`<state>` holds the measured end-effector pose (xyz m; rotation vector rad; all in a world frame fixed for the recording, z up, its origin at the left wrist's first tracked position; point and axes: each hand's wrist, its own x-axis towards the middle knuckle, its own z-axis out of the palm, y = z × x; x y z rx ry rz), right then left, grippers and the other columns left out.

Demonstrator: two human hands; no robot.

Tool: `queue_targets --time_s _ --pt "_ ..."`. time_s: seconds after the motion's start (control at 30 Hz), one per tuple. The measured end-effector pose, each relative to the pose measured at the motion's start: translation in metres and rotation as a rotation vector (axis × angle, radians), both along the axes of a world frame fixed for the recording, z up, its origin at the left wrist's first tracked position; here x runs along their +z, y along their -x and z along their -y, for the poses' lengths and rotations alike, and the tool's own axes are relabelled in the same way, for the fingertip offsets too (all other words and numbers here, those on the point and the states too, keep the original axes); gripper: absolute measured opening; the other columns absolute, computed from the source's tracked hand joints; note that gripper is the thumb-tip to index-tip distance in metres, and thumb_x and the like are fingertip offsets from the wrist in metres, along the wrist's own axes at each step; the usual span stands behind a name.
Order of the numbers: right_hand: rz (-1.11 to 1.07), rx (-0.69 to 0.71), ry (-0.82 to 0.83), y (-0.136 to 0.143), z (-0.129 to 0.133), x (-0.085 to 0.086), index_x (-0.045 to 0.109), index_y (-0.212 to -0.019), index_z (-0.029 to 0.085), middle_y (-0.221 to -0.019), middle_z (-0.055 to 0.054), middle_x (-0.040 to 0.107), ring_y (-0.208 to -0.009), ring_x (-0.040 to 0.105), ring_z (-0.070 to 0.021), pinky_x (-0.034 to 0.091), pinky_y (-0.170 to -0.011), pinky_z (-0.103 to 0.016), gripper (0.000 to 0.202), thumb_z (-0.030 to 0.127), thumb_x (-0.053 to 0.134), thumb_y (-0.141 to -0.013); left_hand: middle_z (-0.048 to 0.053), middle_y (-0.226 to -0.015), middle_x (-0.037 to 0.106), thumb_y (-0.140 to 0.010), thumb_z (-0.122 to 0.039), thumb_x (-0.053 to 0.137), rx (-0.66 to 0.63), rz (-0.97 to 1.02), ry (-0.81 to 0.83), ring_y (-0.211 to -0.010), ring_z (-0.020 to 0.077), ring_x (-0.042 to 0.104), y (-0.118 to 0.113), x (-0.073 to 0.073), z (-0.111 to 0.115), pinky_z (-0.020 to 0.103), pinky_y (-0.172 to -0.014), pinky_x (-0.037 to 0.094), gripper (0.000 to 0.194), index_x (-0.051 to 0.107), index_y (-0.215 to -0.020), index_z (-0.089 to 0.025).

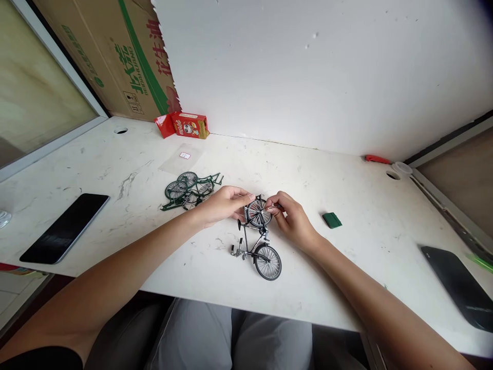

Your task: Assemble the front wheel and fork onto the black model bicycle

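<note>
A black miniature bicycle (252, 247) with silver-spoked wheels is tilted over the white table. My left hand (227, 204) is closed on it by the spoked wheel (256, 212) farther from me, thumb on top and fingers behind. The other wheel (268, 261) points toward the table's front edge. From the right, my right hand (290, 213) pinches a thin dark rod at this far wheel's hub; most of the rod is hidden by the fingers. Beyond my left forearm lie green miniature bicycle parts (192, 190), partly covered by my left hand.
A small green piece (332, 220) lies right of my right hand. Phones rest at left (65, 227) and right (458, 285). Toward the back are a clear bag (177, 160), a red box (190, 126), a red cutter (377, 159) and a large cardboard carton (111, 56).
</note>
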<state>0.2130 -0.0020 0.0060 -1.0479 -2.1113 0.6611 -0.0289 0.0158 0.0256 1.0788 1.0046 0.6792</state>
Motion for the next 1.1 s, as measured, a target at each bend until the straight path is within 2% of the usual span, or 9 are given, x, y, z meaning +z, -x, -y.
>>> queue_targets --time_s 0.13,0.3,0.53,0.77,1.1 --pt "-0.017 -0.010 0.036 0.0007 0.0009 -0.0007 0.059 -0.100 0.026 -0.099 -0.007 0.067 -0.090 0.064 -0.0230 0.051 -0.080 -0.039 0.021 0.039 0.047 -0.111 0.014 -0.105 0.079 -0.088 -0.051 0.083 0.008 0.014 -0.022 -0.087 0.0219 0.077 -0.0023 0.0001 0.0026 0.037 -0.076 0.063 0.045 0.074 -0.109 -0.012" --pt "-0.026 -0.011 0.015 0.0015 0.0008 -0.0025 0.059 -0.102 0.026 -0.099 -0.007 0.066 -0.091 0.063 -0.0235 0.051 -0.081 -0.040 0.019 0.038 0.047 -0.111 0.012 -0.099 0.078 -0.090 -0.045 0.082 0.012 0.044 -0.021 -0.081 0.0192 0.075 -0.0042 0.0002 0.0036 0.036 -0.074 0.063 0.036 0.074 -0.105 -0.013" --pt "-0.008 -0.032 -0.073 0.0035 0.0027 -0.0005 0.058 -0.100 0.027 -0.094 -0.006 0.062 -0.088 0.061 -0.0235 0.048 -0.077 -0.040 0.017 0.032 0.046 -0.111 0.012 -0.104 0.077 -0.096 -0.036 0.077 0.038 0.030 -0.029 -0.083 0.0187 0.074 -0.0055 0.0039 0.0048 0.036 -0.073 0.063 0.026 0.075 -0.106 -0.012" --pt "0.055 -0.042 -0.229 0.0002 0.0001 0.0016 0.059 -0.101 0.027 -0.090 -0.007 0.061 -0.086 0.059 -0.0249 0.046 -0.073 -0.041 0.016 0.024 0.045 -0.109 0.014 -0.105 0.078 -0.095 -0.038 0.078 0.023 0.066 0.010 -0.084 0.0193 0.076 -0.0078 0.0009 0.0051 0.036 -0.076 0.062 0.029 0.075 -0.108 -0.011" --pt "-0.002 -0.038 -0.191 0.0011 -0.0001 -0.0068 0.060 -0.103 0.026 -0.091 -0.005 0.060 -0.084 0.059 -0.0223 0.045 -0.070 -0.038 0.015 0.021 0.047 -0.109 0.013 -0.104 0.078 -0.096 -0.038 0.077 0.039 0.065 0.009 -0.085 0.0179 0.075 -0.0077 0.0037 0.0075 0.033 -0.076 0.061 0.031 0.074 -0.109 -0.010"
